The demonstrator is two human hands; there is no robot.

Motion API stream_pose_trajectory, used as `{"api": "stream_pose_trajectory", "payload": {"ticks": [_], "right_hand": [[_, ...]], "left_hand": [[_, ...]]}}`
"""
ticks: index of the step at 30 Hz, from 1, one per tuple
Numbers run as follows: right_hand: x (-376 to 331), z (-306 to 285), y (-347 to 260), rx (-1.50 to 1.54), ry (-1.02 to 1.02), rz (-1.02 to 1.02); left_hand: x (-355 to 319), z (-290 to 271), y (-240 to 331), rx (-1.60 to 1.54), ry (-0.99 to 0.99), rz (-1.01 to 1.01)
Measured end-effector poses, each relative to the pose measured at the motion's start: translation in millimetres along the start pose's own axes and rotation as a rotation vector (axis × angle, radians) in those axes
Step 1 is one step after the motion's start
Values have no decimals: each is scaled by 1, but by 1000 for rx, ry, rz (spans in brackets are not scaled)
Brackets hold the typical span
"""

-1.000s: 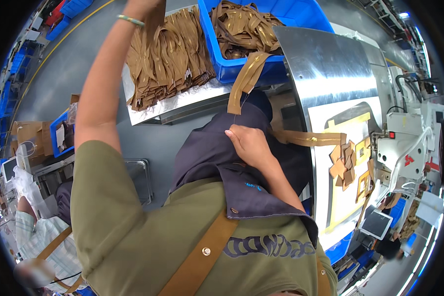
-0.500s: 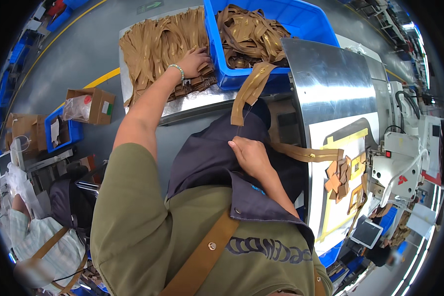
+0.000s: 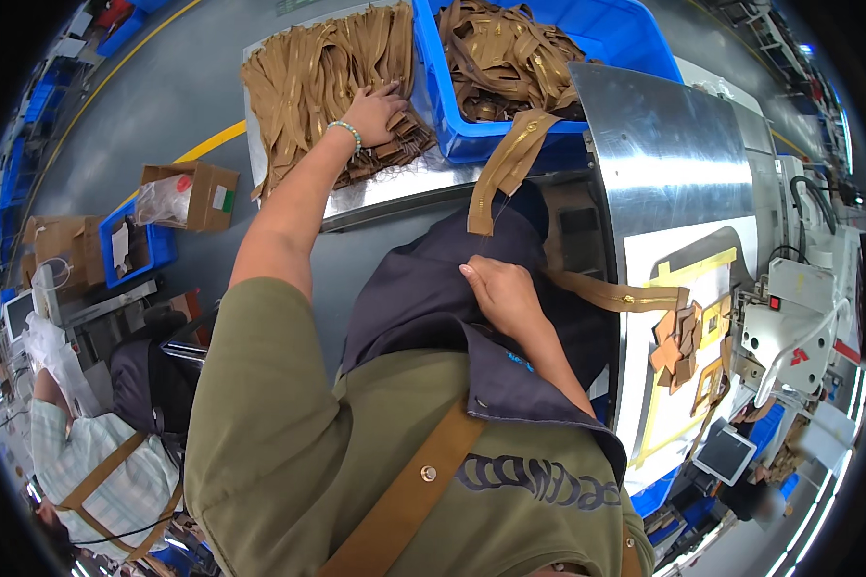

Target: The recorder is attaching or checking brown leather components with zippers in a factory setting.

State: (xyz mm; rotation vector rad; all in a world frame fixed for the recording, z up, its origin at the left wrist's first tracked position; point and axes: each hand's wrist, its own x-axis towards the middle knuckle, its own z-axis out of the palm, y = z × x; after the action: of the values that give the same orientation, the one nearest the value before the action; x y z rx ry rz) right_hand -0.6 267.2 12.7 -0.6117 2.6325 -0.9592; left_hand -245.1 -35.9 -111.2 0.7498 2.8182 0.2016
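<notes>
A thick row of brown zippers [image 3: 308, 82] with gold teeth lies side by side on a metal tabletop [image 3: 404, 185]. My left hand [image 3: 373, 115], wearing a beaded bracelet, rests palm down on its right part, fingers stretched out over the strips. Over the near rim of a blue bin [image 3: 471, 144] hangs a zipper strip [image 3: 510, 163], its lower end above my lap. Just below that end, my right hand [image 3: 505, 296] is closed, with a fine thread running from the strip toward its thumb. Another zipper strip [image 3: 625, 296] runs from behind this hand to the worktable.
Tangled zippers [image 3: 510, 58] fill much of the bin. At right, a sewing machine [image 3: 789, 327] stands by a white worktable [image 3: 635, 385] with brown patches [image 3: 678, 346] and yellow tape. Boxes [image 3: 197, 197] stand on the left floor; another person [image 3: 106, 452] sits at lower left.
The whole view has shifted slightly, so things sit a little further right. My left hand has moved slightly over the zippers; my right hand stays closed below the hanging strip.
</notes>
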Motion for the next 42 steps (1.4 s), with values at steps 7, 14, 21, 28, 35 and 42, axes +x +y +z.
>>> {"api": "stream_pose_trajectory", "payload": {"ticks": [7, 14, 21, 28, 35, 42], "right_hand": [[-1, 4, -1, 9, -11, -12], [-1, 2, 1, 11, 24, -30], [-1, 0, 3, 24, 32, -43], [-5, -2, 6, 56, 78, -84], [-15, -16, 3, 215, 154, -93], [-21, -41, -12, 414, 208, -142]], "left_hand": [[-16, 14, -22, 18, 20, 25], [-22, -2, 2, -89, 26, 148], [-40, 0, 66, -248, -46, 217], [-69, 25, 92, -164, 203, 67], [-91, -35, 158, -298, 783, 184], [-83, -38, 217, -441, 705, 494]]}}
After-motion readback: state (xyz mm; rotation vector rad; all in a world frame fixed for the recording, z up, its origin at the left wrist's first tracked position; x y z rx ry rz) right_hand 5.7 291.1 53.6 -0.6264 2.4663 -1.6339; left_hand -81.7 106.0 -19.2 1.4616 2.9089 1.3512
